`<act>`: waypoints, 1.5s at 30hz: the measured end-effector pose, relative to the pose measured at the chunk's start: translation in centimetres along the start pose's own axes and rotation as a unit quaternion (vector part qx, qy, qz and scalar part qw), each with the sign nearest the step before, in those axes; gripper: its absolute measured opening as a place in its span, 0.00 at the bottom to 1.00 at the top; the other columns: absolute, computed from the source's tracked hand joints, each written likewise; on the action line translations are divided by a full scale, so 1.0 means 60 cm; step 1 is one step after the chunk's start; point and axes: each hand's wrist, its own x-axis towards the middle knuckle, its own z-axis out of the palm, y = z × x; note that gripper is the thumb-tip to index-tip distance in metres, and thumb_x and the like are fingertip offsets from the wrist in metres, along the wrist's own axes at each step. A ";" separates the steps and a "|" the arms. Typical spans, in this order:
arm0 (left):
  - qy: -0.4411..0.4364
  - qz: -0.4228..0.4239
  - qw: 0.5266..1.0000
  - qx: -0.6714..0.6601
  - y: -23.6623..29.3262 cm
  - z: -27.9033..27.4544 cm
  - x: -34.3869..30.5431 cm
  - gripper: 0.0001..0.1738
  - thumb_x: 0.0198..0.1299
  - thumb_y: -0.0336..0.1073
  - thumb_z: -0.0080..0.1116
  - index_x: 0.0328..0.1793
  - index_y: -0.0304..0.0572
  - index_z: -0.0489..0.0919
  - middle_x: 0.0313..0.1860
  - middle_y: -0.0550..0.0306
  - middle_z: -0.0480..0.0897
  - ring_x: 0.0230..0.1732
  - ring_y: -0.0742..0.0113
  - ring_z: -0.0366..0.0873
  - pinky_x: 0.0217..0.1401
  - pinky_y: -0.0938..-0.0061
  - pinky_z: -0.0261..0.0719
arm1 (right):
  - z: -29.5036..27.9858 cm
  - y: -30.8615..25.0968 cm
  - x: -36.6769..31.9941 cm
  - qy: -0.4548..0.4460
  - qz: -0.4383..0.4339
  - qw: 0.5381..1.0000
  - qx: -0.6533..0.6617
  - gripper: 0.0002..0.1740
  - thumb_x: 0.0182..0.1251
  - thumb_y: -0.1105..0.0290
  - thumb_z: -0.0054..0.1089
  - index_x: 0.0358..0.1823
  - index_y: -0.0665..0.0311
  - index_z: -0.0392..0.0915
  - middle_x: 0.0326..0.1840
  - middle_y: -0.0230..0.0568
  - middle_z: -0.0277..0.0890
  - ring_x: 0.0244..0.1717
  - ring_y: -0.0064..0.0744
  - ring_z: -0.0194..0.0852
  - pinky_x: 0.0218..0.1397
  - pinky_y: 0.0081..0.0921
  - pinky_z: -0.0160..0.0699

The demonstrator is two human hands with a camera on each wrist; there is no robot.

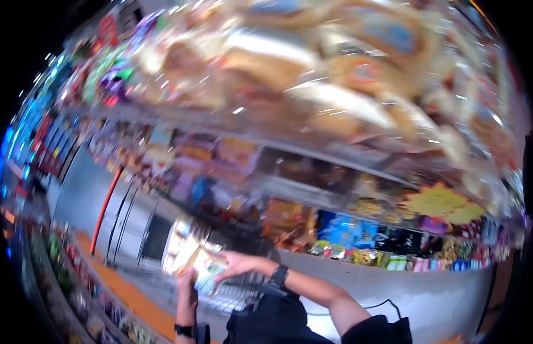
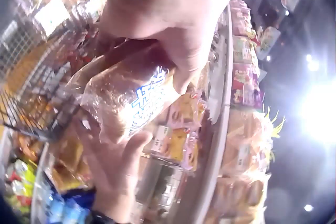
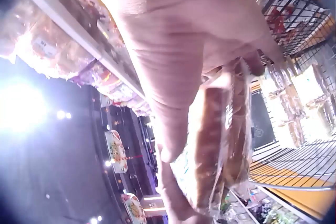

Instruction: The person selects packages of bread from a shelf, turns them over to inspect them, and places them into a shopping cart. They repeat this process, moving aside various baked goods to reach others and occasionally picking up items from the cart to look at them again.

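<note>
A clear plastic bag of brown bread with blue lettering [image 2: 144, 103] is between my two hands. In the left wrist view my left hand [image 2: 163, 14] grips its upper end, thumb along one side and fingers curled to the other. From the opposite end my right hand [image 2: 110, 163] holds the bag, its thumb at the near edge. The right wrist view shows my right hand [image 3: 184, 45] large above the brown bread [image 3: 207, 140], with my left hand [image 3: 176, 195] at the far end. In the head view both hands hold the bag [image 1: 206, 278] low over the cart; the picture is blurred.
A wire shopping cart [image 3: 294, 182] stands below, with clear packs [image 3: 289, 98] in it. Shelves of bagged bread [image 1: 358, 74] rise in front, one bearing a yellow starburst sign [image 1: 441, 203]. Blue bags [image 1: 347, 229] line the lower shelf. Another low display [image 1: 77, 286] runs along the left.
</note>
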 end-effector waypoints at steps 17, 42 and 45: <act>0.181 -0.300 0.932 0.087 -0.198 -0.165 0.065 0.50 0.56 0.42 0.67 0.70 0.39 0.41 0.62 0.42 0.66 0.58 0.50 0.71 0.50 0.44 0.76 | 0.124 0.122 0.079 0.008 0.286 0.957 -0.045 0.51 0.36 0.47 0.78 0.60 0.69 0.68 0.54 0.52 0.75 0.56 0.45 0.74 0.60 0.30 0.70; 0.094 -0.317 0.943 0.024 -0.381 -0.386 0.370 0.22 0.62 0.43 0.53 0.57 0.37 0.68 0.41 0.52 0.76 0.33 0.62 0.76 0.30 0.71 0.78 | 0.097 0.410 0.373 0.232 0.134 0.921 -0.284 0.24 0.51 0.76 0.58 0.54 0.64 0.76 0.54 0.53 0.73 0.62 0.53 0.66 0.66 0.39 0.63; 0.129 -0.259 0.956 0.046 -0.313 -0.279 0.344 0.31 0.61 0.33 0.55 0.66 0.29 0.57 0.52 0.42 0.73 0.40 0.54 0.78 0.35 0.64 0.84 | 0.083 0.305 0.312 0.323 0.055 0.924 -0.199 0.19 0.54 0.78 0.54 0.50 0.68 0.74 0.54 0.54 0.72 0.59 0.54 0.68 0.64 0.38 0.66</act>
